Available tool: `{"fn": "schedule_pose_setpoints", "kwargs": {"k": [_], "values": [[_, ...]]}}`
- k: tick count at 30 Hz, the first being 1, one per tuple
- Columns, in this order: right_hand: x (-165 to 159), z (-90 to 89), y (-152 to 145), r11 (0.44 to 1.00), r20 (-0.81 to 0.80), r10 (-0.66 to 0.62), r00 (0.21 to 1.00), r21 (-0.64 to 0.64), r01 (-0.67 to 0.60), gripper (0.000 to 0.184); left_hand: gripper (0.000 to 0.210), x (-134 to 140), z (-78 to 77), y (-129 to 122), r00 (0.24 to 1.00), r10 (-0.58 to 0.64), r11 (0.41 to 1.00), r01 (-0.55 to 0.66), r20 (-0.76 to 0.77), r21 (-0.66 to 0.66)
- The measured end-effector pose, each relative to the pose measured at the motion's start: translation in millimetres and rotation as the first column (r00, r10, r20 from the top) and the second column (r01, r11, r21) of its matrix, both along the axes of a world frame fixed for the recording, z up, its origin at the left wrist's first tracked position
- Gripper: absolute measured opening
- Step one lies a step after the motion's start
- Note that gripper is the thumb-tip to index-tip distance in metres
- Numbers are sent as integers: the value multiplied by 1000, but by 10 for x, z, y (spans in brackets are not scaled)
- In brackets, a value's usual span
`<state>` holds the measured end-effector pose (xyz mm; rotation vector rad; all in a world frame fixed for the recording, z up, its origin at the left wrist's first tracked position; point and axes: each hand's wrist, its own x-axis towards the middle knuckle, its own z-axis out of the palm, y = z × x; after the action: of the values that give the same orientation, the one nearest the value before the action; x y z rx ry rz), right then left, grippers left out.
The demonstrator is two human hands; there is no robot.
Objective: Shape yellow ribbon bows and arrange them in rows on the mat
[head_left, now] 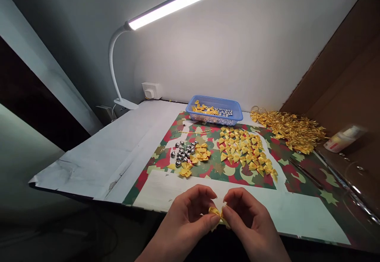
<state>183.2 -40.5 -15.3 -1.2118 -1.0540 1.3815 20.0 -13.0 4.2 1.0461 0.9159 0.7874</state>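
A small yellow ribbon bow [215, 212] is held at the table's front edge between both hands. My left hand [191, 214] pinches its left loop with thumb and fingers. On the other side, my right hand [247, 216] grips the bow near its knot and right loop, partly covering it. Beyond the hands lie silver jingle bells [184, 152] in a loose cluster, with a few yellow bows [202, 155] beside them. To the right, many yellow bows [243, 147] are spread out on the patterned sheet.
A blue basket [192, 113] with bows and silver pieces stands against the wall. A heap of gold ties [293, 129] lies at the back right, near a small bottle [344, 138] and tweezers [305, 173]. A clip-on lamp [111, 60] arches overhead.
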Motion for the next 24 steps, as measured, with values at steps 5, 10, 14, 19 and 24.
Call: {"fn": "schedule_pose_setpoints", "kwargs": {"k": [5,10,14,19,24], "values": [[3,-2,-25,987,211,-61,976,159,27,16,27,1,-25,-28,998,0,997,4,-58,74],[-29,-24,-33,884,440,-178,880,465,-54,13,30,23,-31,-79,955,20,951,73,-296,299],[-77,-70,-15,877,441,-173,880,475,-66,15,36,35,-40,-74,928,38,918,114,-370,380],[-62,-51,48,961,280,-7,960,267,-71,22,29,19,-61,-69,965,-23,961,93,-261,260],[-56,-9,29,943,376,-86,923,330,-47,16,28,13,-64,-71,973,19,974,34,-229,226]]}}
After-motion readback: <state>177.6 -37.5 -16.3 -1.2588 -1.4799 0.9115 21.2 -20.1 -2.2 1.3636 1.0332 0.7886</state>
